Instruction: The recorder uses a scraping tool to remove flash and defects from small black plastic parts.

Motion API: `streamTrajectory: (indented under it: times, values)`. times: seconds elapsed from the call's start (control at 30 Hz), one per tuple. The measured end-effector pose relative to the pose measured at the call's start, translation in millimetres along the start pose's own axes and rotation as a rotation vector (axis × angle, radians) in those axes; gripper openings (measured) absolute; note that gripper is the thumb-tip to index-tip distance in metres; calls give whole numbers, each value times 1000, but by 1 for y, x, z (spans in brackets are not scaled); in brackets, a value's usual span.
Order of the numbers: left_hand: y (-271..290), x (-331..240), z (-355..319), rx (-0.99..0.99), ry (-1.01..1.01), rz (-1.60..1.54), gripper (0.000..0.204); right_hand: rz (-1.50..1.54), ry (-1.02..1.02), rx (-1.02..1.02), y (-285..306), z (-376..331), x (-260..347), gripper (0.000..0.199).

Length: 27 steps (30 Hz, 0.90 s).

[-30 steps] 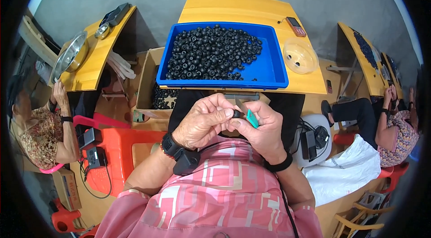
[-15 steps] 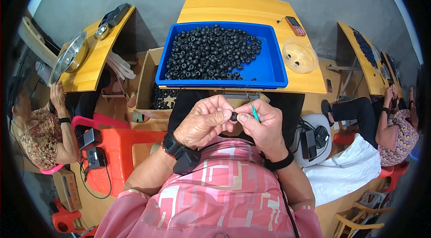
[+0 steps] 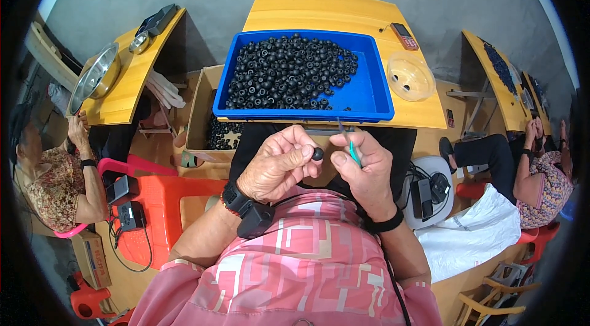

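Just below the front edge of a yellow counter (image 3: 344, 9), a person in a pink patterned top pinches a small round black bead (image 3: 318, 154) between the thumb and fingertips of the left hand (image 3: 278, 166), fingers curled closed around it. The right hand (image 3: 364, 172), just beside it, is closed on a slim teal-handled tool (image 3: 353, 149) whose thin metal tip points up and away from the bead, not touching it. On the counter beyond the hands, a blue plastic tray (image 3: 375, 89) holds a heap of similar black beads (image 3: 289, 71); a clear plastic bowl (image 3: 410, 75) with a few beads sits to its right, near a small red handset (image 3: 404, 35). A cardboard box (image 3: 200, 114) with more beads stands left of the knees. Other people work at neighbouring counters on both sides.
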<state>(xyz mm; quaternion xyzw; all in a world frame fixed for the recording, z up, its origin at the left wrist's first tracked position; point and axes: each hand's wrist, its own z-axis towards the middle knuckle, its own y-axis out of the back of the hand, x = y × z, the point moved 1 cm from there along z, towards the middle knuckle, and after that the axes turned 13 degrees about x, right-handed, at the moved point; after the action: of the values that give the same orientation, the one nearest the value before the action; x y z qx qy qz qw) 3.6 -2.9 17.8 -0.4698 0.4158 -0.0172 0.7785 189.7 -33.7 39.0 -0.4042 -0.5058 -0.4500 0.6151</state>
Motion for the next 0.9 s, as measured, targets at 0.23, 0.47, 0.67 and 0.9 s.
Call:
streamTrajectory:
  times: [0.23, 0.47, 0.67, 0.9]
  values:
    - [-4, -3, 2, -12, -69, -60, 8, -276, 141, 147, 0, -5, 9, 16]
    - [6, -1, -1, 64, -72, -65, 14, -414, 182, 221, -3, -3, 11, 16]
    - [5, -1, -1, 67, -72, -54, 15, -424, 175, 221, -3, -3, 10, 16]
    - [2, -1, 0, 41, -95, -57, 12, -420, 182, 203, -3, -3, 8, 15]
